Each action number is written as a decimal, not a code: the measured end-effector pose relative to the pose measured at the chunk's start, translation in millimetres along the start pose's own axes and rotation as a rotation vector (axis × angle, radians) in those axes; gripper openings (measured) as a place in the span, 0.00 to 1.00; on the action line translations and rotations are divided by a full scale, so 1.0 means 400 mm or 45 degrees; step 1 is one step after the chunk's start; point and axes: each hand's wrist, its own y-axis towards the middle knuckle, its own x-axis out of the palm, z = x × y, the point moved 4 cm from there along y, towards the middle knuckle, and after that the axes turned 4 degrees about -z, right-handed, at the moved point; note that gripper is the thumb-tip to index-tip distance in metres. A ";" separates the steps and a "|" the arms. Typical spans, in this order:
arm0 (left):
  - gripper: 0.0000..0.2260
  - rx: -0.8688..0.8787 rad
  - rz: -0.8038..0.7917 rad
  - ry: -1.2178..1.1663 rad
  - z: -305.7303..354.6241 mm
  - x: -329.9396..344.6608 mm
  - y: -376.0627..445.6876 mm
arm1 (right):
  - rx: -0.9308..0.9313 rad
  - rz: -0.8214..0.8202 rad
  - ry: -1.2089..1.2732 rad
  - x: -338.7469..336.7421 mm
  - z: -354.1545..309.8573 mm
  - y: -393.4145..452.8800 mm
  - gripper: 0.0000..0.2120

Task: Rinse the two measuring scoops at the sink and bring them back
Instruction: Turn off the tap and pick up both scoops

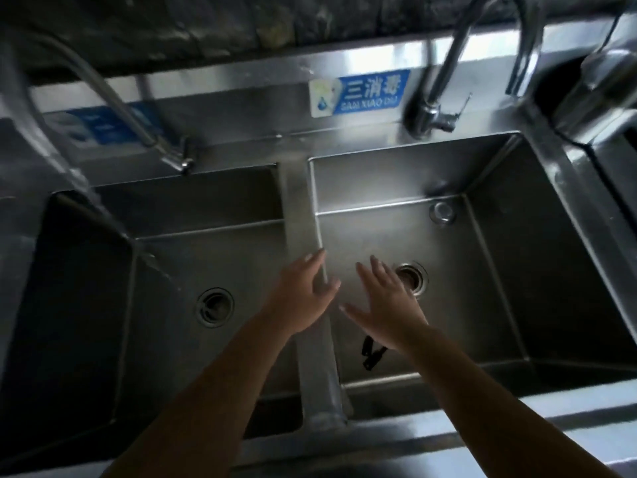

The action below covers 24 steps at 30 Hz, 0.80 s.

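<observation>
From the head camera, a blue and white sticker point(360, 93) on the steel splashback reads "SAN XIAO DU" under three Chinese characters. Below it lie two stainless steel sink basins point(537, 243), parted by a narrow steel divider point(301, 208). The left hand point(303, 298) hovers over that divider, the right hand point(387, 305) over the right basin near its round drain point(410, 276); both are spread flat and empty. A small black object point(372, 353) lies on the basin floor under the right wrist. No measuring scoops can be made out.
</observation>
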 end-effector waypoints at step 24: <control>0.31 -0.156 0.141 0.485 -0.555 -0.500 -0.165 | -0.188 0.024 -0.126 0.170 -0.838 0.262 0.28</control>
